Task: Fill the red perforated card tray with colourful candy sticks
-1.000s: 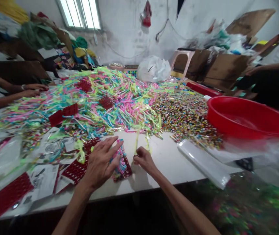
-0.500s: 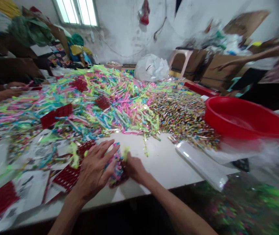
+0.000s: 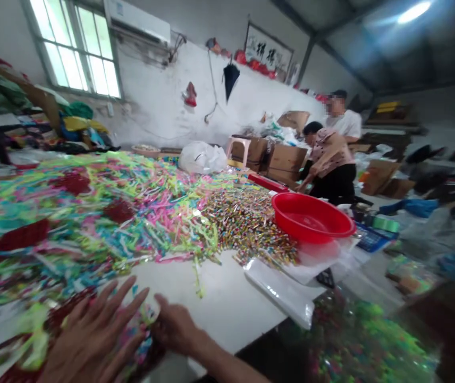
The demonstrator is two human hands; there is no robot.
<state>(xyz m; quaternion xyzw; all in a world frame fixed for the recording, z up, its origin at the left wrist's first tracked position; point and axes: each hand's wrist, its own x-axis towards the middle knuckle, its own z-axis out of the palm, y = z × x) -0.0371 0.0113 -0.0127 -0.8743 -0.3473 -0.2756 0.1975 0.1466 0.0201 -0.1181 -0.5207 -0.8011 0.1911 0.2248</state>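
My left hand (image 3: 92, 338) is spread, fingers apart, over a cluster of small blue, pink and white pieces (image 3: 144, 340). Beside that cluster, on its right, my right hand (image 3: 175, 325) has its fingers curled in; what they hold is hidden and blurred. A dark red perforated tray (image 3: 66, 311) shows partly beneath and behind my left hand. To the left of it lies a yellow-green plastic piece (image 3: 36, 332). One more yellow-green piece (image 3: 199, 279) rests on the white tabletop (image 3: 227, 303) beyond my right hand.
A big heap of coloured plastic pieces (image 3: 132, 207) covers the far left. Small multicoloured sticks (image 3: 247, 218) lie beside a red basin (image 3: 313, 215). Clear plastic sleeves (image 3: 279, 292) lie near the front edge. A bag of green pieces (image 3: 371, 340) stands below right. Two people (image 3: 331, 154) are behind.
The view has swung right and upward, so both hands now sit lower and further left. The yellow-green piece seen at my right fingers is no longer visible there. My left fingers look more spread.
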